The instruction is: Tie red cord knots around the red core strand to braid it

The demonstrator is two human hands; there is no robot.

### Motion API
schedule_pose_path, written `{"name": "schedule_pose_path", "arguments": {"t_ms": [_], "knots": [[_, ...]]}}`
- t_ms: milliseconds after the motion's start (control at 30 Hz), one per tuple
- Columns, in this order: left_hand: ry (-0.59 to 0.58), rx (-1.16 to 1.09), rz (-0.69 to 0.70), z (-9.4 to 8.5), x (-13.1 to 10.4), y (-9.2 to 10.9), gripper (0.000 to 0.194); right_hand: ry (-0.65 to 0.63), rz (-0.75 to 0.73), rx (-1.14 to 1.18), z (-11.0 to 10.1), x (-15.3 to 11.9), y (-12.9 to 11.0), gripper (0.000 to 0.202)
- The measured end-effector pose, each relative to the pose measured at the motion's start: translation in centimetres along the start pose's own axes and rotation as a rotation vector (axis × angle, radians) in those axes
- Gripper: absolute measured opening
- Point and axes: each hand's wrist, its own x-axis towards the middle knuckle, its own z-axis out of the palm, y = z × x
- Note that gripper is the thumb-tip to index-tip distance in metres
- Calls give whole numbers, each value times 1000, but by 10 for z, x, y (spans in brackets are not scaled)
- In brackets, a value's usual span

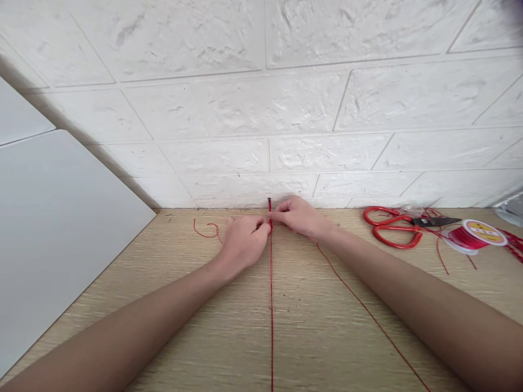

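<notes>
A red cord (272, 305) runs straight from a dark peg (269, 200) by the wall down to the bottom edge of the view. My left hand (249, 237) is closed at the cord just below the peg, thumb and fingers pinched on it. From the right, my right hand (296, 216) meets it with thumb and forefinger pinched at the same red cord. A loose strand (363, 305) trails from under my right wrist to the lower right. Left of my left hand lies a curled thread end (206, 236). The exact knot is hidden by my fingertips.
Red-handled scissors (396, 231) lie at the right, beside a spool of red thread (469, 238) and loose thread pieces. A clear plastic item (510, 209) sits at the far right. A white brick-pattern wall (245, 109) stands behind, and a white panel (65, 218) on the left.
</notes>
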Motion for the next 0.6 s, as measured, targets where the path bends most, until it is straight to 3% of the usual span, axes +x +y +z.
{"name": "schedule_pose_path", "arguments": {"t_ms": [167,433,600], "knots": [[-12,37,-4,0,-2,2,20,-12,-15,-42,0,-2,-2,31],[-10,47,-8,0,-2,2,15,-117,-205,-127,-3,-6,-6,18],[73,21,-7,-1,1,0,19,-141,-183,-88,-6,-4,-2,17]]}}
